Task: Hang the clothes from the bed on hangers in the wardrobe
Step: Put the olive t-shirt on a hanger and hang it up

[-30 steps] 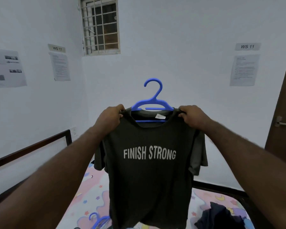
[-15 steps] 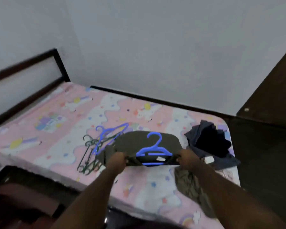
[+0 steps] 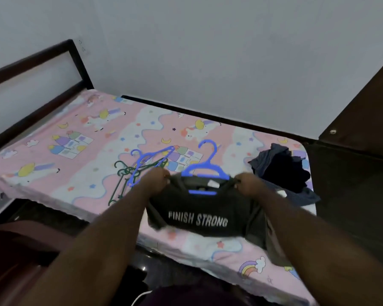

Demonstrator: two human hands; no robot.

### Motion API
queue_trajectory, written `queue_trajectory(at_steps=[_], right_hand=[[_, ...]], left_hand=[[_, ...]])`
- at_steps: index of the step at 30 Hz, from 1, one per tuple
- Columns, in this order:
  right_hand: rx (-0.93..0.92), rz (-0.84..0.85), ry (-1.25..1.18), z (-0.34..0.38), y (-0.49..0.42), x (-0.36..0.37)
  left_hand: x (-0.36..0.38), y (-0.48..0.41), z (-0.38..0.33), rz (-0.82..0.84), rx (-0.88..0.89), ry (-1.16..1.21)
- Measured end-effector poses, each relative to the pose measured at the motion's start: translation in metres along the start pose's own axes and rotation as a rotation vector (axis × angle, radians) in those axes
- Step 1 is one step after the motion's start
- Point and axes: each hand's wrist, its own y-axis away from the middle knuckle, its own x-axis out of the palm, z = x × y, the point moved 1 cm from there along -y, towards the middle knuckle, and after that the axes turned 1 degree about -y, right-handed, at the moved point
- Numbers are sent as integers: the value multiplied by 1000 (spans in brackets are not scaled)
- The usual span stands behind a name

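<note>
A dark olive T-shirt [image 3: 199,208] printed "FINISH STRONG" sits on a blue hanger [image 3: 205,166] whose hook sticks up out of the collar. My left hand [image 3: 156,176] pinches the shirt's left shoulder and my right hand [image 3: 249,183] pinches its right shoulder. The shirt is held low over the near edge of the bed [image 3: 75,138], its lower part lying on the pink sheet. The wardrobe is not in view.
Loose blue and green hangers [image 3: 137,168] lie on the sheet left of my left hand. A heap of dark clothes [image 3: 283,168] sits at the bed's right end, with an olive garment [image 3: 274,248] below it. A dark wooden door [image 3: 367,111] stands on the right.
The shirt on its hanger came down from chest height in front of the wall to the bed, and my view tilted down. Both hands kept their hold on the shoulders.
</note>
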Motion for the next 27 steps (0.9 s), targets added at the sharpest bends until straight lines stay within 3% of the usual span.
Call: queue_trajectory(at_steps=[5,8,11,15,18,27], right_hand=[[25,-501,-128,27,-28,-99],[104,-636,-120,25,-14,-78],[141,-394,-154,3,25,21],[56,-70,-81,-31,79,114],[-3,7,-38,-38,101,132],[-32,78,-64,-60,157,133]], left_hand=[[-111,-25,-24,-495,40,38],[-88,-9,-27,-543,22,101],[6,34,-14,-366,-11,173],[108,104,0,-76,-158,80],[139,132,-2,20,-225,73],[158,176,-45,29,-254,33]])
